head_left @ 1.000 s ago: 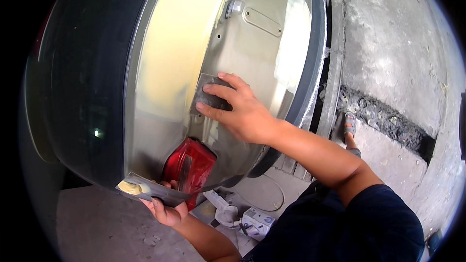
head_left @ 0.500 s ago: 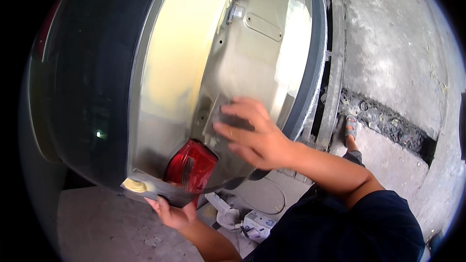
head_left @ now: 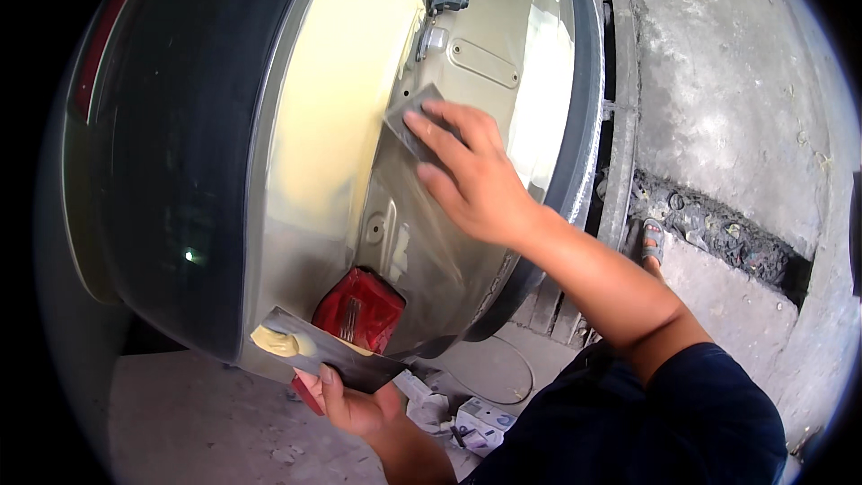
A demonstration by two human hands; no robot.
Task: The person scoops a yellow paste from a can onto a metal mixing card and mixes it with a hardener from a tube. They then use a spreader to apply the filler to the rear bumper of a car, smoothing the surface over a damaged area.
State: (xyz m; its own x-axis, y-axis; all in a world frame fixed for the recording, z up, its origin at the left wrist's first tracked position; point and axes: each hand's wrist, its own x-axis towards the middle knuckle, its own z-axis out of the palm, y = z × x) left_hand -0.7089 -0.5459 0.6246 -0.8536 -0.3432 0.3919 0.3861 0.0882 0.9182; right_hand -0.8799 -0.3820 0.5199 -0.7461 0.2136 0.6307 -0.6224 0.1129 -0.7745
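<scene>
grey concrete floor (head_left: 718,99) runs down the right side here, cut by a rough trench (head_left: 732,242) of dark rubble, with a sandalled foot (head_left: 653,238) beside it. at the lower middle, a white box (head_left: 482,422) sits among scraps, a thin cable (head_left: 528,377) curving nearby.

and filling the head view, it's the car body (head_left: 431,238), dark glass (head_left: 180,171) down its left side, a broad cream patch (head_left: 332,99) spread over the pale panel and a bright white patch (head_left: 541,81) further right. down at the lower corner, a red tail light (head_left: 357,310).

here's the right hand (head_left: 480,175), up over the panel! fingertips laid on the face of a flat grey spreader (head_left: 402,133), fingers slightly parted; the thumb is hidden, so i can't tell how it closes the grip. the spreader stands tilted right at the cream patch's right edge, just below a small dark hole; whether its edge presses on the metal, i can't say.

down low, the left hand (head_left: 355,409) has the metal plate (head_left: 325,352) pinched at its near edge, thumb on top, the other fingers mostly underneath. the plate slants in front of the tail light, covering its lower part. on its left end, a thick cream dollop (head_left: 277,341); along the far edge, a thinner cream smear. a bit of red pokes out below the plate, by the fingers; what it belongs to, i can't tell.
</scene>
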